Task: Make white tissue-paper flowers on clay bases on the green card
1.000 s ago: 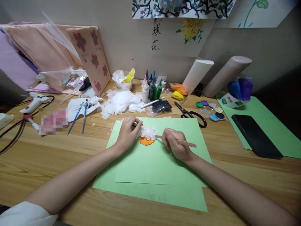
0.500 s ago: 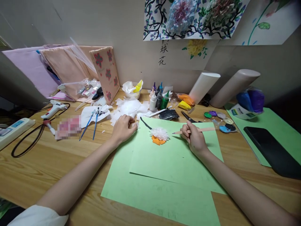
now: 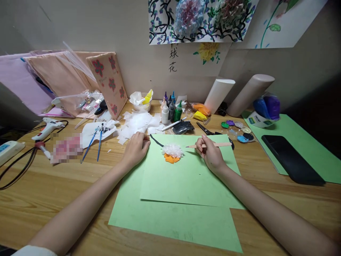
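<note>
Pinching a pencil [image 3: 223, 144] between closed fingers, the right hand [image 3: 210, 151] is over a green sheet [image 3: 186, 185], the pencil's tip pointing left, near a white ruffled blossom [image 3: 173, 150]. That blossom lies on the upper part of the sheet, an orange piece [image 3: 172, 159] along its lower edge and a dark stem [image 3: 157, 141] running up and left. The left hand [image 3: 136, 147] is beside the stem's far end, fingers curled; whether they hold anything cannot be told.
</note>
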The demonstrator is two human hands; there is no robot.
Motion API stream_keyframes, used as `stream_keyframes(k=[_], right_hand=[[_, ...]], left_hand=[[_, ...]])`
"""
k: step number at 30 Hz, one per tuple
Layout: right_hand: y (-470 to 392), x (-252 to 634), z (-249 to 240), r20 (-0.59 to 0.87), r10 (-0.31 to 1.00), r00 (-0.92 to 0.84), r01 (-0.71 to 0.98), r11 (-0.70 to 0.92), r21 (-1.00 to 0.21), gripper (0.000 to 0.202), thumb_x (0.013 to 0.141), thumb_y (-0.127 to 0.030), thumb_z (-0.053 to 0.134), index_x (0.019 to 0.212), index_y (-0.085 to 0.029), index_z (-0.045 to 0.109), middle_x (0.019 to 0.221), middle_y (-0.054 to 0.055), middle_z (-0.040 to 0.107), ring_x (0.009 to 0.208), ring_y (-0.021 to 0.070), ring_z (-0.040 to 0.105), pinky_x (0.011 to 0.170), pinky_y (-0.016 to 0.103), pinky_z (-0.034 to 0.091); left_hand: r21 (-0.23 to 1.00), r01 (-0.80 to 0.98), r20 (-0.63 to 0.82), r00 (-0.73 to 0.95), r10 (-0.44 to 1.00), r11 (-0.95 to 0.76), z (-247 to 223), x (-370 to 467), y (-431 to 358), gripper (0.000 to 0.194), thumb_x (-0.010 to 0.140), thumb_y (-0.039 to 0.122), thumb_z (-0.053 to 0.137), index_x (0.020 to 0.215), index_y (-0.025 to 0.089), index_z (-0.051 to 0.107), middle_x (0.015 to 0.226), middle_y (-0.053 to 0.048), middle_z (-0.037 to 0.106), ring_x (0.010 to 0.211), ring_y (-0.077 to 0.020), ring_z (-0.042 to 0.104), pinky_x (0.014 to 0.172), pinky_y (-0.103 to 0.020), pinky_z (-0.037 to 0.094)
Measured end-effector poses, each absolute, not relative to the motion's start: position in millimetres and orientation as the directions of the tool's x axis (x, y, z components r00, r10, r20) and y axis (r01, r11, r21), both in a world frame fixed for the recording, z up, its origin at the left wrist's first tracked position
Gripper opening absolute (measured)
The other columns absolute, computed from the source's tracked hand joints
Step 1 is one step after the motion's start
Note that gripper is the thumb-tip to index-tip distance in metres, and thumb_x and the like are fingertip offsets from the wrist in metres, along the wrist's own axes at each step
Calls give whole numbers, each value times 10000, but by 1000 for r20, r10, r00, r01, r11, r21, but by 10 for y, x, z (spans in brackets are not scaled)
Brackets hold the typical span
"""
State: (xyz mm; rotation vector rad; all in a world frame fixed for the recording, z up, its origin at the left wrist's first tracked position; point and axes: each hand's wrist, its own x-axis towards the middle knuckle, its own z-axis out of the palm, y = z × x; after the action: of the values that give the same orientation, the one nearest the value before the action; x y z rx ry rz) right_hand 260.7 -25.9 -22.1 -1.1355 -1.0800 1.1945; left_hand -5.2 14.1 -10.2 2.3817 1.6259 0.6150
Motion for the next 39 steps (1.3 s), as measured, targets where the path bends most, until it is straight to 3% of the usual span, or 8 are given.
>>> stream_keyframes(k=[8, 12, 16, 19, 30, 34, 36, 39], right_hand=[[-329, 2567, -215, 29, 997, 69, -128, 38, -991, 562, 880, -568, 374, 471, -188, 432, 409, -39, 365, 365, 76, 314, 402, 245, 237], [-323, 2558, -203, 29, 996, 83, -134, 40, -990, 574, 874, -584, 366, 459, -192, 431, 400, -37, 353, 366, 81, 311, 399, 249, 234], [-320, 2556, -196, 12, 997, 75, -135, 22, -991, 570, 866, -590, 382, 464, -191, 445, 401, -37, 355, 362, 79, 314, 387, 244, 224], [-325, 2554, -196, 14, 997, 79, -117, 23, -993, 571, 859, -602, 383, 465, -194, 446, 405, -36, 358, 363, 81, 318, 384, 245, 225], [-331, 2559, -207, 17, 997, 73, -107, 25, -994, 573, 862, -611, 368, 477, -193, 443, 425, -36, 375, 364, 77, 318, 391, 245, 224], [-330, 2564, -228, 41, 998, 53, -65, 44, -997, 581, 876, -602, 349, 480, -188, 449, 411, -40, 361, 364, 76, 329, 396, 240, 243], [-334, 2565, -232, 48, 998, 40, -47, 50, -998, 587, 882, -598, 336, 479, -188, 452, 401, -40, 352, 365, 78, 330, 397, 238, 244], [-378, 2558, -220, 85, 996, 35, -10, 85, -996, 576, 899, -567, 328, 480, -192, 455, 400, -37, 363, 370, 84, 327, 410, 244, 256]], left_hand=[[390, 865, 221, 245, 944, -316, -108, -84, 183, 175, 883, 291, 418, 928, 193, 556, 935, -64, 596, 884, -214, 550, 740, -330, 424], [333, 904, 74, 259, 963, -269, 73, -149, 169, 206, 884, 345, 423, 889, 195, 564, 887, -64, 626, 820, -223, 573, 649, -315, 404], [197, 938, -1, 290, 957, -284, 216, -223, 141, 180, 840, 205, 464, 991, 185, 560, 954, -94, 642, 846, -243, 589, 628, -308, 391], [191, 946, -4, 268, 963, -263, 186, -232, 157, 170, 825, 180, 472, 963, 179, 571, 950, -98, 646, 842, -243, 595, 624, -301, 391], [340, 914, -92, 265, 960, -220, 242, -205, 206, 101, 789, 166, 484, 760, 192, 577, 833, -66, 664, 767, -217, 597, 611, -282, 389], [559, 752, -45, 449, 893, -350, 477, -26, -72, 126, 832, 272, 475, 806, 205, 578, 841, -37, 647, 765, -190, 582, 641, -280, 424], [696, 614, -116, 608, 786, -372, 573, 114, -248, 144, 849, 298, 474, 819, 221, 592, 866, -19, 647, 771, -171, 580, 664, -273, 445], [748, 546, -117, 668, 735, -377, 568, 304, -425, 117, 858, 294, 493, 828, 229, 585, 881, -13, 635, 798, -165, 569, 705, -279, 454]])
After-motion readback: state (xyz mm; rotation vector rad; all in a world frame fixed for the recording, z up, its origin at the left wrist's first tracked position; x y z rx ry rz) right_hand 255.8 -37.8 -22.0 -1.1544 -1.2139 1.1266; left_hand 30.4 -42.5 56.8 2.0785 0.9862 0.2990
